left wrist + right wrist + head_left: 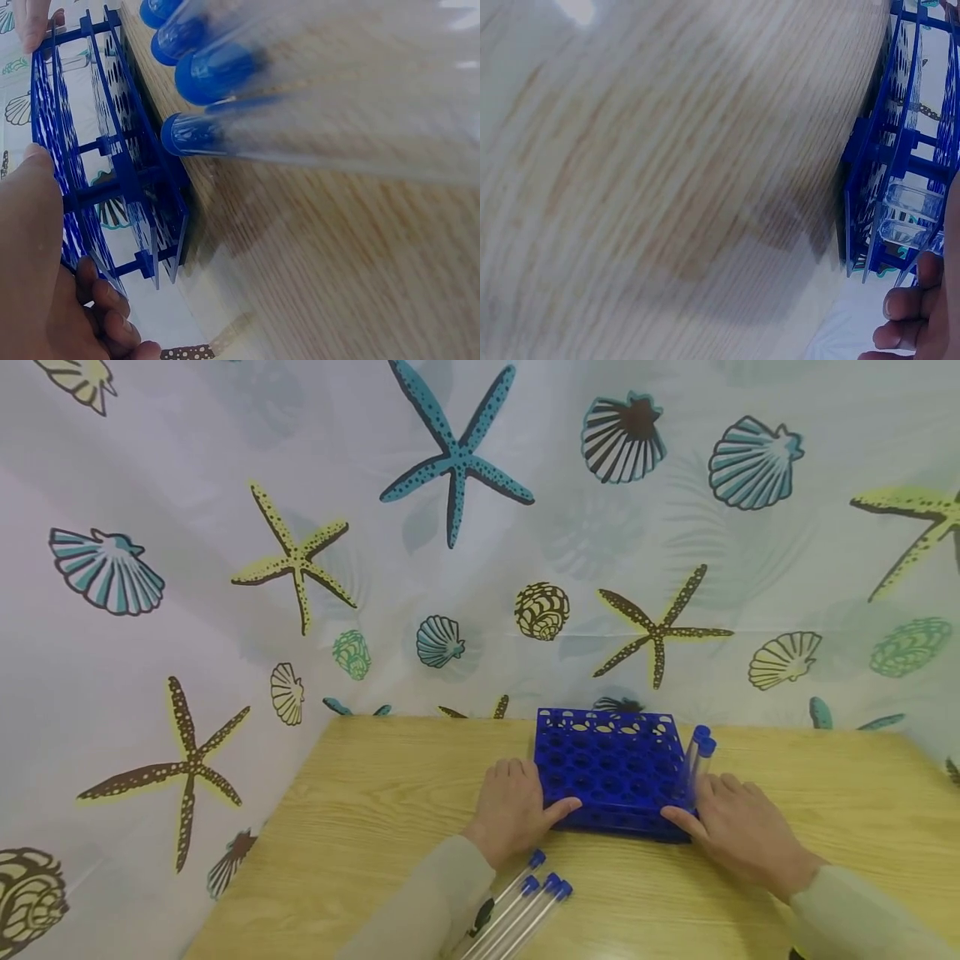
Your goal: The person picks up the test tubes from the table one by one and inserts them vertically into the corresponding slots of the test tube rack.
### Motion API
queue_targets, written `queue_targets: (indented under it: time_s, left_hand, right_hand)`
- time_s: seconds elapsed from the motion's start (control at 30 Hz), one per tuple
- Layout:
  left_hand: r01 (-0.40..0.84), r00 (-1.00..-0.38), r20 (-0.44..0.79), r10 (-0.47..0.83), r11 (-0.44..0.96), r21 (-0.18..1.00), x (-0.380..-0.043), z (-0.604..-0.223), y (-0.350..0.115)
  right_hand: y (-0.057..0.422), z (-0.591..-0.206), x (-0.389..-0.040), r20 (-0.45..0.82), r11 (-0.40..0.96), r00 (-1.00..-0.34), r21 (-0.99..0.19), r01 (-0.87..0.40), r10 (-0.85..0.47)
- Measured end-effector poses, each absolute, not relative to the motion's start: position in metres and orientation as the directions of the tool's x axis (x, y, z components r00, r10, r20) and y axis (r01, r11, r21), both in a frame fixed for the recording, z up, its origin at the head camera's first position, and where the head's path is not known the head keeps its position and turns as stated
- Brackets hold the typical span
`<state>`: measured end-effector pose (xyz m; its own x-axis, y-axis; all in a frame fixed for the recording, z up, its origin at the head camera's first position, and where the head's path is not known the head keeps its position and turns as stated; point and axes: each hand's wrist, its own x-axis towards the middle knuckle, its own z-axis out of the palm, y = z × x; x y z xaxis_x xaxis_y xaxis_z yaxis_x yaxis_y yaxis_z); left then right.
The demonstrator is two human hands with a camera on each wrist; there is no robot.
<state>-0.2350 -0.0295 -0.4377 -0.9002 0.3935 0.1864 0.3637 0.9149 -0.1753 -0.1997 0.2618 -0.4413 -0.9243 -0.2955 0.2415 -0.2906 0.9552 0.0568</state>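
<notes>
A blue test tube rack [607, 768] with rows of round holes stands near the back of the table. My left hand [513, 806] grips its left end, thumb along the top front edge and fingers curled at the side in the left wrist view. At the opposite end my right hand [742, 827] holds the rack, its thumb on the front corner. Two clear test tubes [705, 760] with blue caps stand upright in the right end, by the right hand; their lower ends [913, 201] show between the rack's tiers in the right wrist view.
Several capped test tubes [517, 914] lie side by side on the wooden table [390, 785], beside my left forearm, blue caps [217, 71] toward the rack. Behind the table hangs a white curtain [480, 585] printed with starfish and shells.
</notes>
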Motion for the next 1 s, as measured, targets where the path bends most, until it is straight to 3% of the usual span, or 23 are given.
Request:
queue_targets:
  time_s: [0.2, 0.53, 0.7, 0.87, 1.0]
  left_hand:
    - [0.366, -0.915, 0.139, 0.379, 0.924, -0.111, -0.237, -0.440, -0.034]
    - [0.345, -0.935, -0.038, 0.353, 0.929, 0.133, -0.237, -0.422, -0.044]
    - [0.335, -0.926, -0.055, 0.374, 0.879, 0.340, -0.236, -0.420, -0.052]
    - [0.218, -0.908, -0.171, 0.383, 0.779, 0.589, -0.228, -0.416, -0.063]
    - [0.181, -0.881, -0.219, 0.420, 0.726, 0.664, -0.221, -0.419, -0.070]
  right_hand:
    - [0.257, -0.443, -0.199, 0.235, 0.956, -0.927, 0.048, -0.290, -0.293]
    - [0.256, -0.444, -0.198, 0.252, 0.959, -0.926, 0.042, -0.280, -0.282]
    - [0.259, -0.443, -0.198, 0.232, 0.962, -0.934, 0.039, -0.270, -0.272]
    - [0.260, -0.441, -0.197, 0.222, 0.962, -0.937, 0.041, -0.269, -0.271]
    - [0.262, -0.441, -0.197, 0.222, 0.962, -0.936, 0.043, -0.271, -0.274]
